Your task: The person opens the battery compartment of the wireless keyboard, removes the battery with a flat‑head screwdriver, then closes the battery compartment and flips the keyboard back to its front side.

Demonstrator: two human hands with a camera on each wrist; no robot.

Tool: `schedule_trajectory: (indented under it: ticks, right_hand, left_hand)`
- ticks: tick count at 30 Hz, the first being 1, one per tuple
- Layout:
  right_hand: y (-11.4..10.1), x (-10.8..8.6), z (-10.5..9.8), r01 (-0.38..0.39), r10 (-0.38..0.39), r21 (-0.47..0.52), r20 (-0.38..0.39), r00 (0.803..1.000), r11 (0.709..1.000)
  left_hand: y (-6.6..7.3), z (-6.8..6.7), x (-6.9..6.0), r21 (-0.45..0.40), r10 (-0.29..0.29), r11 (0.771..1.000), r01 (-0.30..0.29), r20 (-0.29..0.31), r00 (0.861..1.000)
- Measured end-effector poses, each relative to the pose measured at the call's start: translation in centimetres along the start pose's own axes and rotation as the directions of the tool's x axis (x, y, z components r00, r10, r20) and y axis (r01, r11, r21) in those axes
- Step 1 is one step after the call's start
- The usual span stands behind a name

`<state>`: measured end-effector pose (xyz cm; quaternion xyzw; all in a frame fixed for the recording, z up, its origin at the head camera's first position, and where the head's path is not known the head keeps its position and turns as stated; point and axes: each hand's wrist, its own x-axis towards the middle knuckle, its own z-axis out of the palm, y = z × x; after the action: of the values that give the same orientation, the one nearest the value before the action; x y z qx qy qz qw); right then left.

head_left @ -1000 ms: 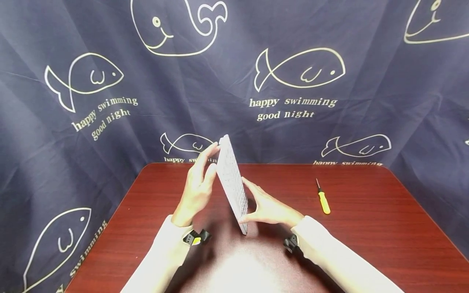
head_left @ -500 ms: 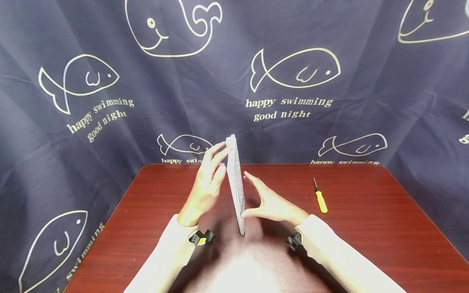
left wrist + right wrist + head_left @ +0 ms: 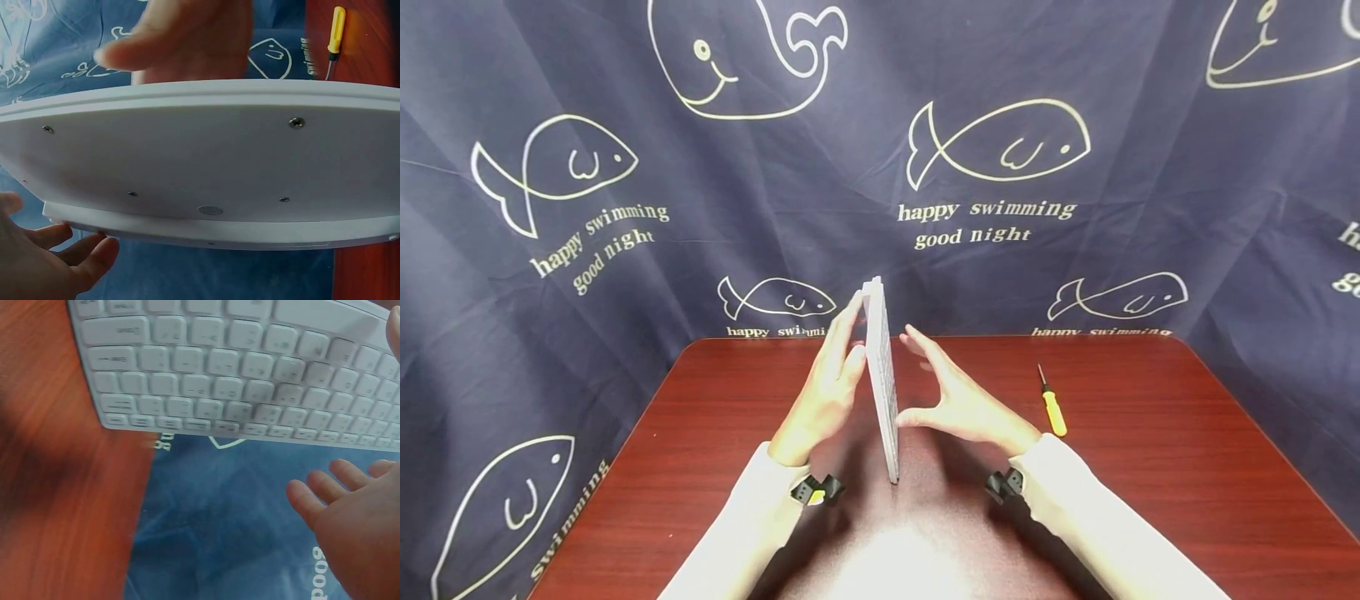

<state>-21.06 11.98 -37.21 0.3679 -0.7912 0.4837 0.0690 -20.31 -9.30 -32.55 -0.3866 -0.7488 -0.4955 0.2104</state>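
Observation:
A white keyboard [image 3: 883, 375] stands on its short end, slightly tilted, edge-on in the head view. Its pale back [image 3: 187, 162], dotted with screws, fills the left wrist view, while its keys [image 3: 206, 362] face the right wrist camera. On the back side my left hand [image 3: 826, 392] touches it with extended fingers, which meet the raised ledge along one long edge. Facing the keys, my right hand [image 3: 962, 400] has its thumb at the keyboard and its other fingers held apart from it. Whether the lower end presses on the table is hard to tell.
A yellow-handled screwdriver [image 3: 1052, 412] lies on the reddish-brown table [image 3: 1120, 475], to the right of the right hand. Behind the table hangs a dark blue curtain [image 3: 820, 183] with fish drawings.
The keyboard has turned from a leftward lean to nearly upright and edge-on. My right fingers have come away from the key side and moved farther off; my left hand has shifted right.

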Motion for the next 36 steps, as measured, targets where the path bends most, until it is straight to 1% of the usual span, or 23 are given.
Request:
schedule_trajectory:
  ticks: [2, 3, 6, 11, 15, 20, 25, 30, 33, 36]
  right_hand:
    - [-1.3, 0.2, -0.4, 0.011, -0.011, 0.001, -0.006, 1.0, 1.0]
    - [-2.0, 0.3, -0.6, 0.016, -0.016, 0.003, -0.01, 1.0, 1.0]
    - [-3.9, 0.7, -1.2, 0.035, -0.035, 0.016, -0.025, 0.999, 0.999]
    - [-5.5, 1.1, -2.2, 0.083, -0.082, 0.021, -0.05, 0.995, 0.996]
    - [-6.1, 1.5, -2.8, 0.129, -0.129, 0.003, -0.063, 0.99, 0.992]
    - [-6.9, 2.0, -3.6, 0.15, -0.152, -0.027, -0.073, 0.986, 0.988]
    - [-7.4, 2.1, -4.3, 0.142, -0.146, -0.052, -0.078, 0.986, 0.988]
    - [-7.5, 1.9, -4.9, 0.107, -0.112, -0.087, -0.06, 0.992, 0.99]
    - [-7.6, 1.7, -5.1, 0.098, -0.104, -0.101, -0.058, 0.993, 0.99]
    - [-7.6, 1.6, -5.4, 0.099, -0.105, -0.112, -0.052, 0.993, 0.989]
  left_hand:
    - [-1.0, 0.3, -0.2, 0.025, -0.011, 1.0, 0.011, 0.004, 1.0]
    - [-1.2, 0.4, -0.4, 0.036, -0.021, 0.999, 0.02, 0.008, 1.0]
    - [-1.6, 0.8, -0.7, 0.037, -0.051, 0.998, 0.05, 0.022, 0.998]
    - [-1.8, 1.4, -1.2, 0.037, -0.102, 0.994, 0.101, 0.044, 0.994]
    - [-1.9, 1.9, -1.6, 0.038, -0.13, 0.991, 0.128, 0.064, 0.989]
    - [-2.3, 2.5, -2.2, 0.057, -0.138, 0.989, 0.134, 0.088, 0.986]
    - [-2.9, 3.2, -2.8, 0.075, -0.142, 0.988, 0.133, 0.126, 0.982]
    - [-3.4, 4.1, -3.4, 0.076, -0.148, 0.988, 0.136, 0.171, 0.974]
    - [-3.6, 4.5, -3.6, 0.085, -0.144, 0.988, 0.13, 0.182, 0.973]
    - [-3.7, 4.7, -3.7, 0.105, -0.162, 0.984, 0.144, 0.188, 0.969]
